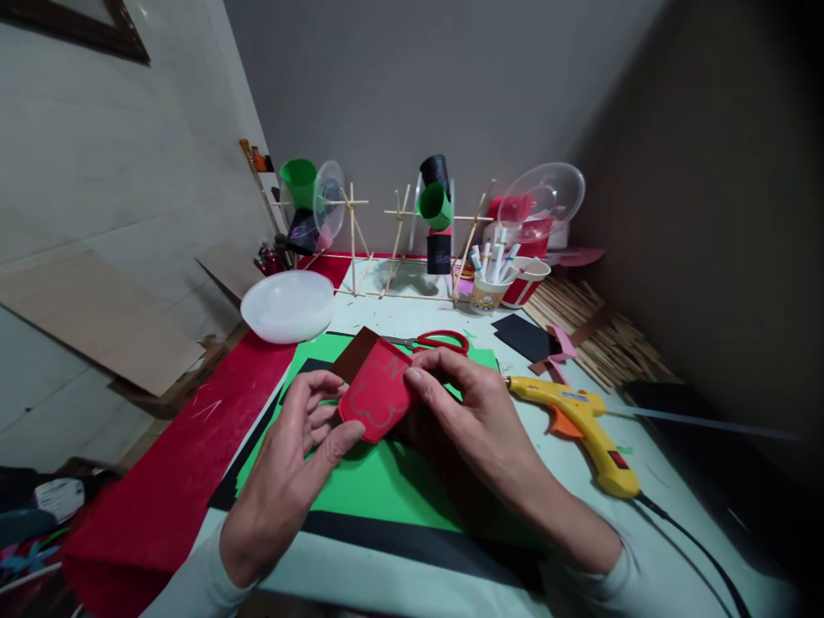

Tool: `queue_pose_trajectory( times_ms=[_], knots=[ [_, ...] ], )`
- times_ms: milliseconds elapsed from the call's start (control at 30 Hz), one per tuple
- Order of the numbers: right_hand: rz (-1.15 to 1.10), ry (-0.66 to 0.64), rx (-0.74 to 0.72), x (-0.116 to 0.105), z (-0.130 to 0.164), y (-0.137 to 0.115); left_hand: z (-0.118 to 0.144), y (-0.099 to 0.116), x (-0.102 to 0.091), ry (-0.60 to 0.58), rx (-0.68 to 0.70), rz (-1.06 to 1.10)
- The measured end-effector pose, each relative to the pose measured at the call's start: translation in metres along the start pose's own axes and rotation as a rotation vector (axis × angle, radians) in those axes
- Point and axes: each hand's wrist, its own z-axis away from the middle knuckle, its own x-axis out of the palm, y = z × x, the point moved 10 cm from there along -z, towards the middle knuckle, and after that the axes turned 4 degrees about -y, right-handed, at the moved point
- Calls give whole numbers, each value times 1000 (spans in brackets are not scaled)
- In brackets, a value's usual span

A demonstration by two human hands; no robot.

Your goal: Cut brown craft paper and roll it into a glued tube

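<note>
Both hands hold a red paper cup lying on its side above a green paper sheet. The cup bears a drawn flower outline, and its brown inside shows at the far end. My left hand grips the cup's near rim with thumb and fingers. My right hand pinches the cup's right side near the top. Red-handled scissors lie just beyond the cup. A yellow glue gun rests to the right of my right hand.
A white bowl sits upside down at the left. Behind stands a wooden stick frame with green and black cups. Cups of markers, clear bowls, black paper and a bundle of sticks lie at the right. Red felt covers the left.
</note>
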Motion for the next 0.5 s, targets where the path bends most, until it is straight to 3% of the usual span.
queue_pose_trajectory(
  times_ms=[200, 367, 500],
  knots=[
    [55, -47, -171, 8, 5, -19, -4, -6, 16, -119, -88, 26],
    [119, -131, -329, 22, 14, -34, -7, -4, 15, -120, 19, -43],
    [160, -163, -382, 24, 18, -40, -4, -7, 12, -134, 14, -111]
  ],
)
